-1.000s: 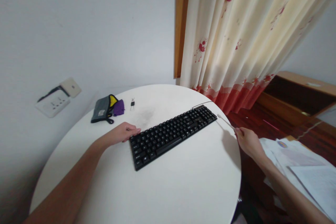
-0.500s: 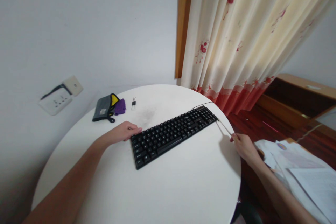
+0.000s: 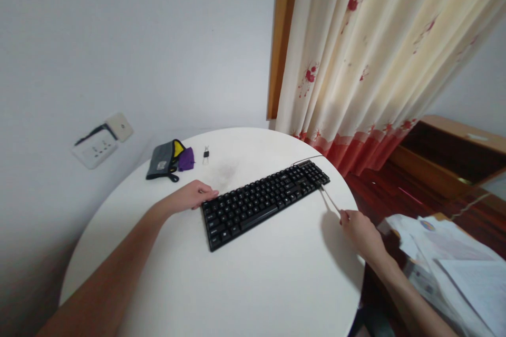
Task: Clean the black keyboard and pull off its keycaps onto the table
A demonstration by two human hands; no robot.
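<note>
A black keyboard (image 3: pixel 265 201) lies slanted on the round white table (image 3: pixel 245 279). My left hand (image 3: pixel 193 195) rests at the keyboard's near left end, its fingers curled against the edge. My right hand (image 3: pixel 358 226) is at the table's right rim, pinched on a thin white stick (image 3: pixel 329 198). The stick's tip touches the keyboard's far right corner.
A grey, yellow and purple pouch (image 3: pixel 168 159) and a small black clip (image 3: pixel 206 154) lie at the table's back. A wall socket (image 3: pixel 97 145) is at the left. A flowered curtain (image 3: pixel 375 63) hangs behind. Papers (image 3: pixel 450 258) lie at the right.
My right hand has moved left and down, which brought the stick's tip from beyond the keyboard onto its right corner. The left hand has stayed at the left end.
</note>
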